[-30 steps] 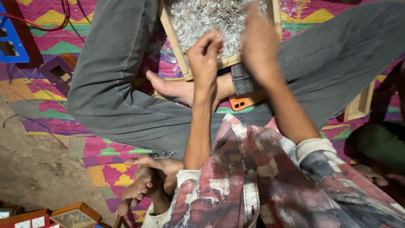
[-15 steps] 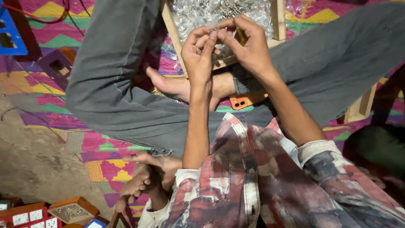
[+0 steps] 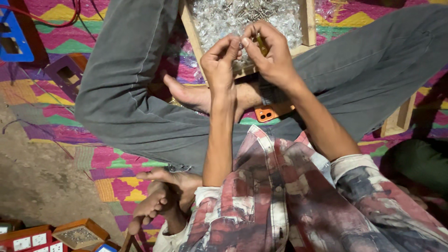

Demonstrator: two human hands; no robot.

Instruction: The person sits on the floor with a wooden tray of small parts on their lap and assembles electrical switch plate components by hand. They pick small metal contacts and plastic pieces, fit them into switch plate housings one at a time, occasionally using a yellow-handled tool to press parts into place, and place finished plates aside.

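Observation:
I sit cross-legged in grey trousers on a bright patterned mat. A wooden tray (image 3: 308, 21) full of small clear shiny pieces rests against my shins. My left hand (image 3: 220, 60) pinches a tiny clear piece between thumb and fingers just over the tray's near edge. My right hand (image 3: 270, 53) meets it, fingertips touching, and holds a thin yellowish tool (image 3: 262, 45) upright. What lies between the fingertips is too small to make out.
An orange phone (image 3: 267, 113) lies under my ankle. A blue plastic frame (image 3: 16, 39) and a red cable (image 3: 56, 21) lie at top left. Small wooden boxes (image 3: 79, 233) and red switch boards (image 3: 28, 239) sit at bottom left on the bare ground. Another wooden frame (image 3: 401, 119) stands right.
A second ago my right hand reached into the tray; it has come back and joined my left hand, and both now work together over the tray's near edge.

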